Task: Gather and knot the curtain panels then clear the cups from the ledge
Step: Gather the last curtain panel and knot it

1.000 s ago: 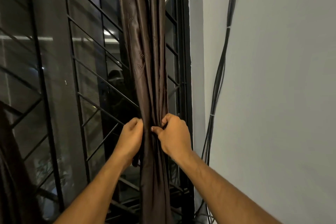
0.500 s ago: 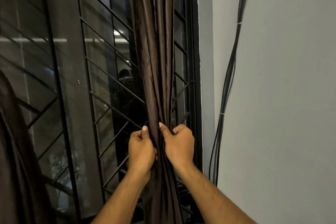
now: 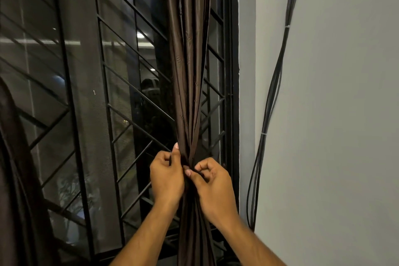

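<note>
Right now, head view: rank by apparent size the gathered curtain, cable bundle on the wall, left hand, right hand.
1. gathered curtain, full frame height.
2. cable bundle, long but thin.
3. left hand and right hand: look alike, so unranked.

A single head-worn camera is looking forward and slightly down from close range, facing a barred window [image 3: 121, 97] with a gathered curtain [image 3: 190, 60] hanging at centre. It is taking in both forearms from below, and a grey wall [image 3: 345, 114] on the right.
</note>
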Available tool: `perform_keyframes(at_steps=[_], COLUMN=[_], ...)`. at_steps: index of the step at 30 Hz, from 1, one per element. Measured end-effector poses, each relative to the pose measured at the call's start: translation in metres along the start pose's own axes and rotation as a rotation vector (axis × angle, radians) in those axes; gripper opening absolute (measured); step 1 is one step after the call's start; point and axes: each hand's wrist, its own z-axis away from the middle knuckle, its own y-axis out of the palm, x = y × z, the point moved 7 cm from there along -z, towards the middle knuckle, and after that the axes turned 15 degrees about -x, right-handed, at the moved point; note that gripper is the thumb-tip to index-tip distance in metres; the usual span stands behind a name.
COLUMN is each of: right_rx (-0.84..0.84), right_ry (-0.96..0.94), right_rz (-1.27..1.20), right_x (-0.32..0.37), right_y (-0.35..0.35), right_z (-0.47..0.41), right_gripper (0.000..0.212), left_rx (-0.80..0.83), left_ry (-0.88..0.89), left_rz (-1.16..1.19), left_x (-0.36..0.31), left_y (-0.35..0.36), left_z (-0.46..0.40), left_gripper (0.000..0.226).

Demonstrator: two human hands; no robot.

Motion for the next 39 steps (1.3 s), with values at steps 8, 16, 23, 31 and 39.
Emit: perform_keyframes(at_steps=[8, 16, 23, 31, 39], right_rx=[0.023, 0.172, 0.236, 0.269, 0.184], right_ry=[0.044, 0.199, 0.333, 0.337, 0.165], right_rz=[0.051, -0.064, -0.129, 0.053, 0.198], right_x=[-0.005, -0.005, 0.003, 0.006, 0.014], right_y=[-0.01, -0.002, 0.003, 0.007, -0.001], right_z=[-0.008, -0.015, -0.016, -0.025, -0.031], right_gripper=[0.006, 0.011, 0.028, 0.03, 0.026], left_rx=[0.333, 0.498, 0.412, 0.462, 0.476], left_ry=[-0.393, -0.3, -0.017, 0.135, -0.038], left_rz=[0.327, 0.266, 0.106, 0.002, 0.013], left_x=[0.015, 0.007, -0.004, -0.002, 0.002], left_y=[0.006, 0.007, 0.005, 0.002, 0.001], left_z=[0.016, 0.014, 0.004, 0.005, -0.014], left_gripper=[0.011, 0.013, 0.009, 0.026, 0.015])
